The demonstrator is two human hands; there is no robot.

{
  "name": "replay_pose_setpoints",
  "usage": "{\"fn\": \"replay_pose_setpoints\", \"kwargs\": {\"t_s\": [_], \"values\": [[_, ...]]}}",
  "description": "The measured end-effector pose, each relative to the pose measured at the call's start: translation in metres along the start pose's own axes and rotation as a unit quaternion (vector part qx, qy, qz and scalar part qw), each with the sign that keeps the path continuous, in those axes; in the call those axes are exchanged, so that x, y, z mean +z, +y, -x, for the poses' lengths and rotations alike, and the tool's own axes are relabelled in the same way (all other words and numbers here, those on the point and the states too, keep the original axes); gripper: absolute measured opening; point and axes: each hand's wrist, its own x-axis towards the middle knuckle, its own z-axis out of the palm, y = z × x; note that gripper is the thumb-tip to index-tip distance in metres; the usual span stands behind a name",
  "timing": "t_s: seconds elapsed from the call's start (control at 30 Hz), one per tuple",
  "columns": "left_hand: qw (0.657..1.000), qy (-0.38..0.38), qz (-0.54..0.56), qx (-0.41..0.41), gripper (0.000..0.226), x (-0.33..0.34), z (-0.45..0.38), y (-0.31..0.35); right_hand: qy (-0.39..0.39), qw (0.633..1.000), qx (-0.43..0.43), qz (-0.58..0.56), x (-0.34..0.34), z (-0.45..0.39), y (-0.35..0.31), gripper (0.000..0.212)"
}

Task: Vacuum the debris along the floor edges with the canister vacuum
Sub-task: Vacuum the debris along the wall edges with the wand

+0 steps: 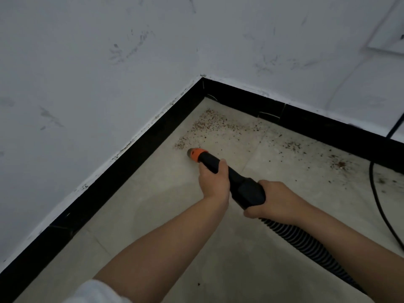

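gripping the black vacuum tube [231, 180] with both hands, a person leans over a room corner. the left hand [214, 182] is wrapped around the tube's front part, just behind the orange nozzle [196, 153], fingers curled over the top. the right hand [277, 202] is clenched around the thicker rear part of the tube, where the ribbed hose [306, 243] joins it and trails back toward the lower right. both forearms are bare, and a bit of white sleeve [96, 291] shows at the bottom left.

the nozzle's tip sits low at the pale floor [153, 215], whether touching it or just above cannot be told. it points toward the corner and lies just beside the near end of a patch of brownish debris [207, 125]. that patch spreads from the nozzle up toward the corner, close to the black baseboard [131, 158]. more specks [341, 164] lie scattered along the right-hand baseboard, well apart from the nozzle. a thin black cord [378, 202] curves over the floor at the right edge. the white walls [87, 73] above the baseboard carry grey smudges.
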Motion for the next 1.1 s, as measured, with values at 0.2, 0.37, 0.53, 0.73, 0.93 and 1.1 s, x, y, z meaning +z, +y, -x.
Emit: {"fn": "replay_pose_setpoints", "kwargs": {"t_s": [0.2, 0.37, 0.53, 0.73, 0.93, 1.1], "values": [[0.999, -0.009, -0.031, -0.008, 0.060, 0.023, -0.010, 0.000, 0.029, 1.000, 0.004, -0.003, -0.009, -0.006, 0.014, 0.031], [0.999, 0.022, -0.036, 0.004, 0.058, 0.012, -0.021, 0.001, 0.009, 1.000, -0.011, -0.012, -0.001, -0.022, 0.008, 0.031], [0.999, 0.035, -0.031, 0.010, 0.064, -0.010, -0.034, 0.002, -0.005, 0.999, -0.025, -0.041, 0.020, -0.037, -0.006, 0.031], [0.998, 0.049, -0.026, 0.021, 0.061, -0.028, -0.041, 0.005, -0.003, 0.998, -0.041, -0.045, 0.034, -0.048, -0.017, 0.032], [0.999, 0.045, -0.010, 0.029, 0.055, -0.033, -0.045, 0.013, 0.001, 0.997, -0.041, -0.059, 0.035, -0.051, -0.028, 0.032], [1.000, -0.011, 0.003, 0.018, 0.052, -0.021, -0.035, 0.015, 0.015, 0.998, -0.006, -0.053, 0.022, -0.032, -0.024, 0.032]]}}
